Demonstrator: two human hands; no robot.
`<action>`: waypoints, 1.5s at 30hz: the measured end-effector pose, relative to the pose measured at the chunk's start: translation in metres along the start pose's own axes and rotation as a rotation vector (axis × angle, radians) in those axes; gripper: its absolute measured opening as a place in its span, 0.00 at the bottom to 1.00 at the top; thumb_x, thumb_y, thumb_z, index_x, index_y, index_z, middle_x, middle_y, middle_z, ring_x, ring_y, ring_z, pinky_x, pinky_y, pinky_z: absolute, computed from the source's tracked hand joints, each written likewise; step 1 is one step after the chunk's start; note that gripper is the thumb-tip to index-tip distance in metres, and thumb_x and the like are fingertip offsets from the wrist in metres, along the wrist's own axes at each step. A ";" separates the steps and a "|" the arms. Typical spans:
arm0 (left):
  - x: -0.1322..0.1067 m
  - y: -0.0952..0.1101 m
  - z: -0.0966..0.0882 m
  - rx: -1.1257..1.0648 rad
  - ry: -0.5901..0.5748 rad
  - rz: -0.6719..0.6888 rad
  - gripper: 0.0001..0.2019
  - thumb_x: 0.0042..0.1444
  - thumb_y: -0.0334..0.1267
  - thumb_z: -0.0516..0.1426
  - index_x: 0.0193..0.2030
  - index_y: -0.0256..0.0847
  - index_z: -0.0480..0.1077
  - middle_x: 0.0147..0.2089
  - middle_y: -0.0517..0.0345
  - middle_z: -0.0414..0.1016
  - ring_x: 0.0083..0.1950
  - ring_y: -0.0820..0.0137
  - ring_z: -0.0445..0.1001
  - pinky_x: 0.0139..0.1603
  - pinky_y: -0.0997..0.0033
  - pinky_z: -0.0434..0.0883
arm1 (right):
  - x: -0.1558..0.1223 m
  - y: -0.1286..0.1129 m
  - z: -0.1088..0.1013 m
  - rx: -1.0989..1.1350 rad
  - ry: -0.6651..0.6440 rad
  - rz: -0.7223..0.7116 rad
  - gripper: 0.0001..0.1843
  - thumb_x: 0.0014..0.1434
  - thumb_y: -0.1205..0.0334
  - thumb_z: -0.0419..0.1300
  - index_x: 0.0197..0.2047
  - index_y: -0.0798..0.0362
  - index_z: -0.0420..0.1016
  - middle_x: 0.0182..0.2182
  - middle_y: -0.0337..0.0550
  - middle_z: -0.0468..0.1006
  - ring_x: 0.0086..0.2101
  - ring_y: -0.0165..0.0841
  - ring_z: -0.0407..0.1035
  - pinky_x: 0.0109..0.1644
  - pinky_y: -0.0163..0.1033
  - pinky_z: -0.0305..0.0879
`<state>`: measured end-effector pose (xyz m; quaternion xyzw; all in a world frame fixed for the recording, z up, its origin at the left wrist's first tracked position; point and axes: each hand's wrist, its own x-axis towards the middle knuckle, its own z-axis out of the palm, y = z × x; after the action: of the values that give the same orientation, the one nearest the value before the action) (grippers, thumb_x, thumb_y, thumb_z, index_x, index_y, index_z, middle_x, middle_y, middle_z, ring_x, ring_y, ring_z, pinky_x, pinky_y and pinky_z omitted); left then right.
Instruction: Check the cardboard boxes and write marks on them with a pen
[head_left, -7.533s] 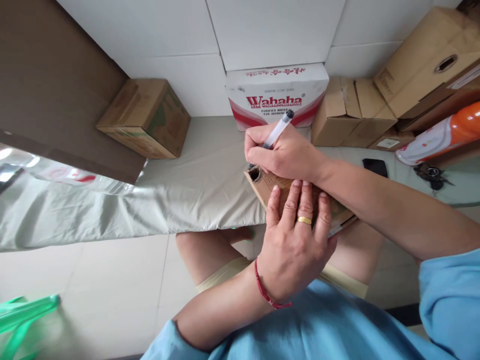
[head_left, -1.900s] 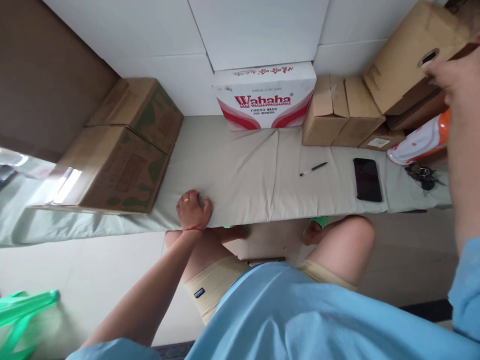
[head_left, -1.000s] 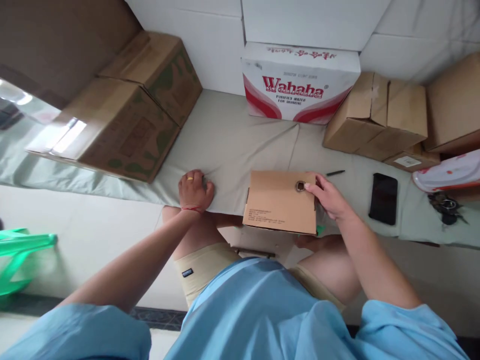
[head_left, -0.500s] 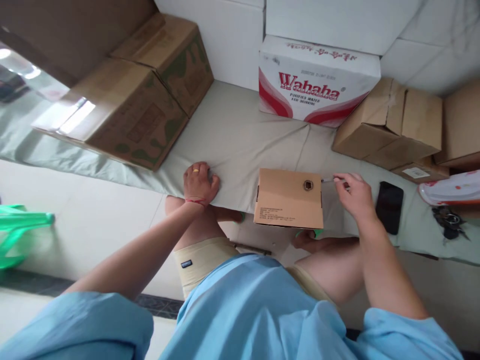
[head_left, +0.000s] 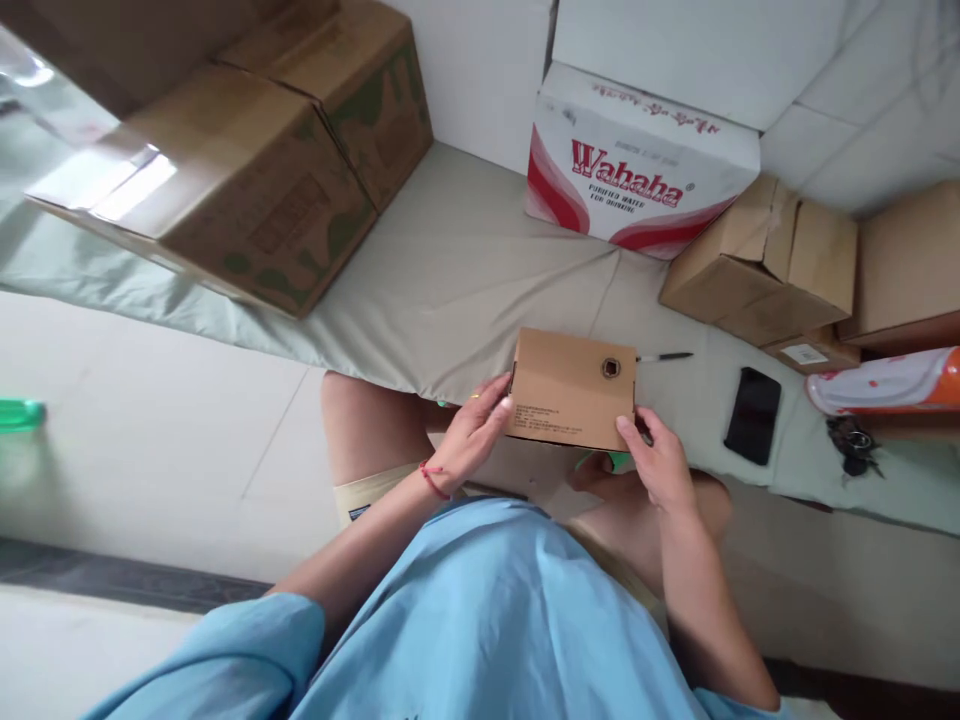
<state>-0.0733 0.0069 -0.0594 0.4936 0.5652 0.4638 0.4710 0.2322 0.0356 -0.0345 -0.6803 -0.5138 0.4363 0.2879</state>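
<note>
A small brown cardboard box (head_left: pixel 573 388) with a round hole in its top sits at the front edge of the cloth-covered table (head_left: pixel 450 290). My left hand (head_left: pixel 480 430) grips its left near corner, fingers curled against the side. My right hand (head_left: pixel 656 458) grips its right near corner, thumb on the edge. A pen (head_left: pixel 664 357) lies on the cloth just right of the box, with no hand on it.
A black phone (head_left: pixel 752 415), keys (head_left: pixel 847 448) and an orange-and-white bottle (head_left: pixel 885 382) lie at the right. A Wahaha carton (head_left: pixel 637 170) and brown boxes (head_left: pixel 761 262) line the wall. Two larger cartons (head_left: pixel 247 170) stand at the left. My knees (head_left: pixel 360 420) are under the table edge.
My right hand has left the pen on the cloth and come to the box's right corner. My left hand has moved from the table edge to the box's left corner.
</note>
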 end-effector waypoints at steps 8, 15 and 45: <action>-0.022 0.036 -0.003 0.106 -0.110 0.487 0.33 0.68 0.29 0.62 0.78 0.54 0.66 0.79 0.46 0.68 0.82 0.53 0.64 0.82 0.42 0.65 | -0.033 0.010 0.005 0.408 0.131 -0.078 0.20 0.55 0.49 0.76 0.47 0.45 0.78 0.43 0.43 0.85 0.45 0.42 0.80 0.48 0.46 0.78; -0.028 0.035 0.011 0.021 -0.051 0.491 0.28 0.67 0.27 0.61 0.71 0.53 0.71 0.75 0.47 0.73 0.80 0.53 0.68 0.82 0.36 0.63 | -0.059 0.019 0.012 0.410 0.237 -0.109 0.18 0.58 0.48 0.74 0.47 0.44 0.77 0.42 0.43 0.86 0.40 0.41 0.80 0.46 0.48 0.79; -0.034 0.041 0.003 -0.260 -0.195 0.255 0.23 0.61 0.34 0.72 0.61 0.50 0.75 0.77 0.44 0.70 0.78 0.53 0.71 0.67 0.55 0.81 | -0.080 0.000 0.017 0.755 0.366 -0.004 0.28 0.72 0.40 0.58 0.71 0.37 0.74 0.69 0.44 0.78 0.68 0.43 0.72 0.67 0.56 0.75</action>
<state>-0.0632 -0.0239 -0.0166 0.5388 0.3850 0.5388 0.5208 0.2098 -0.0417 -0.0184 -0.5925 -0.2595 0.4651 0.6044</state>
